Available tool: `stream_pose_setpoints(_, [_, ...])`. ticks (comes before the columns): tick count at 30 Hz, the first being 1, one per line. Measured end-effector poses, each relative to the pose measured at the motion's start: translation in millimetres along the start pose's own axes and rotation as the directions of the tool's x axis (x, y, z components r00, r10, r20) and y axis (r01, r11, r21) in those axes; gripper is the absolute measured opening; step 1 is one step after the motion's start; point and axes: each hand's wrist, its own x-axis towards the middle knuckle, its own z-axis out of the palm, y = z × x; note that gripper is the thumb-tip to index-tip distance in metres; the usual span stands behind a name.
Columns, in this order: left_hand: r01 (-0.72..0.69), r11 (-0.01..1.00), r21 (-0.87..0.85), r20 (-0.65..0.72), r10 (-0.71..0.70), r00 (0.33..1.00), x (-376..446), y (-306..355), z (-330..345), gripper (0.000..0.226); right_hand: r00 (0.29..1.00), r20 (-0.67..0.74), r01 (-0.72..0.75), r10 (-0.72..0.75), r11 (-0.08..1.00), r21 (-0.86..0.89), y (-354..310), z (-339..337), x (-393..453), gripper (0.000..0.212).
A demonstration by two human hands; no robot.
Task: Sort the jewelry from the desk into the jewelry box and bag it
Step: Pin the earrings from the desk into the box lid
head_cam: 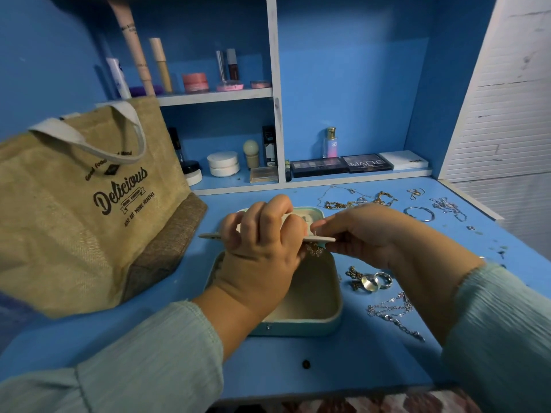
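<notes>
Left hand grips a flat cream panel over the open jewelry box | right hand pinches an earring at it | chains on desk, jute bag left

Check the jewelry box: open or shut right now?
Open. The jewelry box shows its bare cream interior, its lid back behind the hands. The left hand holds a flat cream panel above it.
</notes>
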Motion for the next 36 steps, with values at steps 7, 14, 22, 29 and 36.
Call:
stream_pose_setpoints(7, [0.011,1.0,-0.016,0.001,-0.011,1.0,0.7,0.9,-0.9,0.05,1.0,-0.012,-0.006,0.006,1.0,0.023,0.9,1.5,-1.0,0.021])
stream_pose_setpoints(14, [0.01,0.999,-0.034,0.028,-0.009,1.0,0.5,0.8,-2.4,0.053,0.999,-0.035,-0.026,0.025,0.999,-0.042,-2.4,2.8,-3.2,0.017])
stream_pose_setpoints(22, [0.015,0.999,-0.047,0.021,-0.014,1.0,0.5,0.6,-2.7,0.053,1.0,0.027,0.011,-0.002,0.937,-0.35,-14.8,1.0,-7.8,0.028])
stream_pose_setpoints(29, [0.028,0.998,-0.053,0.019,-0.027,0.999,-0.8,1.2,-1.0,0.053,0.998,0.061,0.029,0.013,0.769,-0.638,-27.9,6.8,-4.3,0.022])
stream_pose_setpoints(36, [0.039,0.996,-0.077,-0.038,-0.042,0.998,-0.7,2.9,0.6,0.028,0.991,0.131,0.075,0.025,0.706,-0.704,-35.2,7.7,-5.2,0.016])
